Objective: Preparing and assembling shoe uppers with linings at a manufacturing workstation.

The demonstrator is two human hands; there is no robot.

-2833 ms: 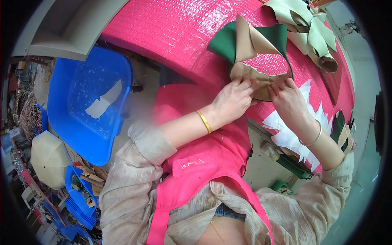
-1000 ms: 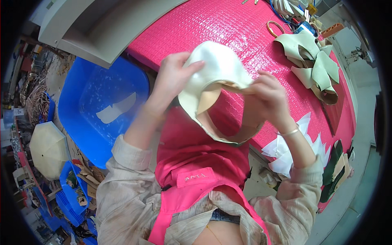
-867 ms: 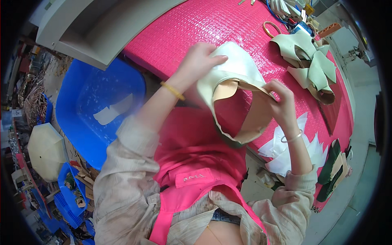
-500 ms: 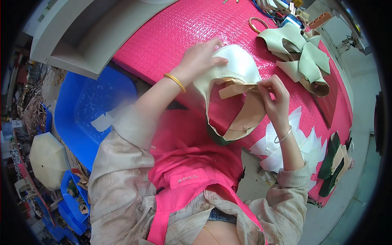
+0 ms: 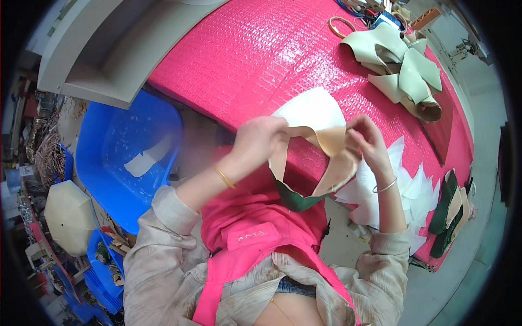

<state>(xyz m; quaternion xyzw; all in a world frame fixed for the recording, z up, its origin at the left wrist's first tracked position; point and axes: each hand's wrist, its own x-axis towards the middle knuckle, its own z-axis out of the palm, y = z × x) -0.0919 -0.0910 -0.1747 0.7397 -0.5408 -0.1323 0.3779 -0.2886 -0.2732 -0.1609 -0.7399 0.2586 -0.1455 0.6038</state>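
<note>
Between my hands is a shoe upper (image 5: 314, 108) with a white front, a beige lining and a dark green edge at the back. Its front rests over the pink table edge, while the green end hangs toward my apron. My left hand (image 5: 256, 142) is closed on the left rim, by a beige strip of lining. On the opposite rim, the fingers of my right hand (image 5: 371, 142) pinch the upper's edge. A beige flap of lining bends down inside the opening. Part of the left rim is hidden behind my left hand.
Right of my hands lies a pile of white pointed sheets (image 5: 405, 187), with dark green and beige pieces (image 5: 448, 217) beyond. Pale green uppers (image 5: 416, 73) and a tape roll (image 5: 341, 26) sit farther back. A blue tub (image 5: 89, 157) holding a white scrap (image 5: 145, 158) stands at left.
My left hand has left the white front and moved down to the left rim. The upper has come nearer to me, its lining now turned more into view. The right hand stays at the right rim.
</note>
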